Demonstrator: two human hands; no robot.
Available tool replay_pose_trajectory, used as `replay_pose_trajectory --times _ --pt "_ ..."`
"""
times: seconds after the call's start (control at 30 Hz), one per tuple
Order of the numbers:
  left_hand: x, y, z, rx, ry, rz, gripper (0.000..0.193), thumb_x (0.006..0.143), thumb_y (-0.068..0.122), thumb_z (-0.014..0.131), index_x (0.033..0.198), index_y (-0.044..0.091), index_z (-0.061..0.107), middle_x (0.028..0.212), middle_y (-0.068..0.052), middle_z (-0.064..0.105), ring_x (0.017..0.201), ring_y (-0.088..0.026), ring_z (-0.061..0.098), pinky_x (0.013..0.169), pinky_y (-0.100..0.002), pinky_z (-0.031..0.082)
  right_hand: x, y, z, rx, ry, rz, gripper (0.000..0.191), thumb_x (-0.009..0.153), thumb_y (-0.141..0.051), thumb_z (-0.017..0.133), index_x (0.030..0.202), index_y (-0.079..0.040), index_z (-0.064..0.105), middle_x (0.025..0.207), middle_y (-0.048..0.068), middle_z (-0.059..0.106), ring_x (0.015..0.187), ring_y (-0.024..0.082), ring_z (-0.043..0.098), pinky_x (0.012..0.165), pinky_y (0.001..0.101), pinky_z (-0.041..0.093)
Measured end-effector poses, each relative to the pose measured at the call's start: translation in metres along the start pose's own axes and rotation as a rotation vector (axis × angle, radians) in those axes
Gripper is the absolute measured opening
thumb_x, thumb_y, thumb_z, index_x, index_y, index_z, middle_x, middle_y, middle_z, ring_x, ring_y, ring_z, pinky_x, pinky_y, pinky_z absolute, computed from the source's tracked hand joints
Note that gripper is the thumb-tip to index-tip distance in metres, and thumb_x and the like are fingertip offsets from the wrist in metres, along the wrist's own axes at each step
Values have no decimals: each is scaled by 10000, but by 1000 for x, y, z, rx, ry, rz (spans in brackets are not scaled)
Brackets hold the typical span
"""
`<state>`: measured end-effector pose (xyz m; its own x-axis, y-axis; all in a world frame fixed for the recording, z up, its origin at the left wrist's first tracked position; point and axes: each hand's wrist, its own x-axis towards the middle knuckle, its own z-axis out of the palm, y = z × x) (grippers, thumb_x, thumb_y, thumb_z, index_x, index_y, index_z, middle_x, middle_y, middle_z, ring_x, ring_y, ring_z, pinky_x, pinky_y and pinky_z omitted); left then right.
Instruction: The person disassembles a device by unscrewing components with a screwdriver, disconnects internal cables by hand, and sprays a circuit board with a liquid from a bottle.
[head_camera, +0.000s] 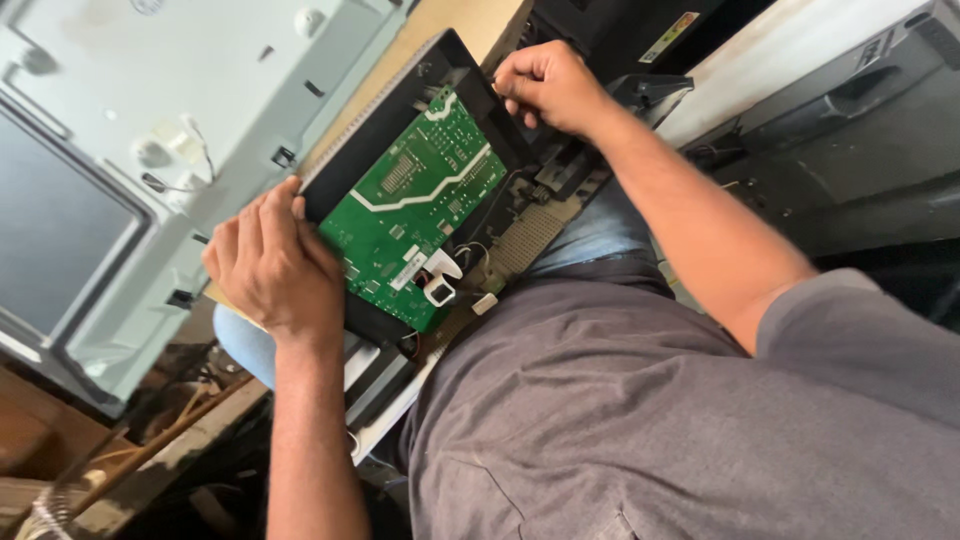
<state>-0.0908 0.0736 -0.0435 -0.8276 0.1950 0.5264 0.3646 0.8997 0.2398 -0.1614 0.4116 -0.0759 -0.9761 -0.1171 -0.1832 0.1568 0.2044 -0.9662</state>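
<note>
Left hand (272, 265) clasps the black tray (400, 150) on the lap at its 8 o'clock edge, right hand (548, 88) pinches its 1 o'clock rim; twisting risks cracking the green board (415, 205) or snagging wires.

circuit board (415, 215) in tray (455, 60) (on lap)
</note>
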Motion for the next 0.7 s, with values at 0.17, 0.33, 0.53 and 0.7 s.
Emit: replay_pose_trajectory --times 0.17,0.33,0.53,0.7 --pt "4 14 -13 18 122 51 243 1202 243 534 1216 97 729 1161 -54 772 1020 -195 670 947 -357 420 -6 -28 -39 -199 -221 -56 152 1008 -61 611 1106 7 707 907 36 690 640 84 663 489 232 469" --pt "-4 54 -63 118 174 182 298 1212 280 521 1213 71 734 1189 -70 779 1071 -207 698 955 -348 434 -29 -73 -63 -293 -595 -346 354 816 119 542 1124 38 695 985 92 681 871 177 705 786 263 572" --pt "-40 45 -123 92 138 233 289 1119 211 506 1116 37 738 1069 -116 791 984 -276 711 915 -404 434 -82 -104 -39 -346 -691 -389 339 834 57 642 1167 16 689 1015 85 695 831 158 733 684 254 596" --pt "-42 38 -156 117 98 178 258 1084 233 464 1125 96 679 1054 -98 794 1015 -275 727 999 -478 382 -108 -116 -7 -374 -733 -667 267 858 -48 773 1105 -7 678 1019 99 713 868 198 722 709 293 593"
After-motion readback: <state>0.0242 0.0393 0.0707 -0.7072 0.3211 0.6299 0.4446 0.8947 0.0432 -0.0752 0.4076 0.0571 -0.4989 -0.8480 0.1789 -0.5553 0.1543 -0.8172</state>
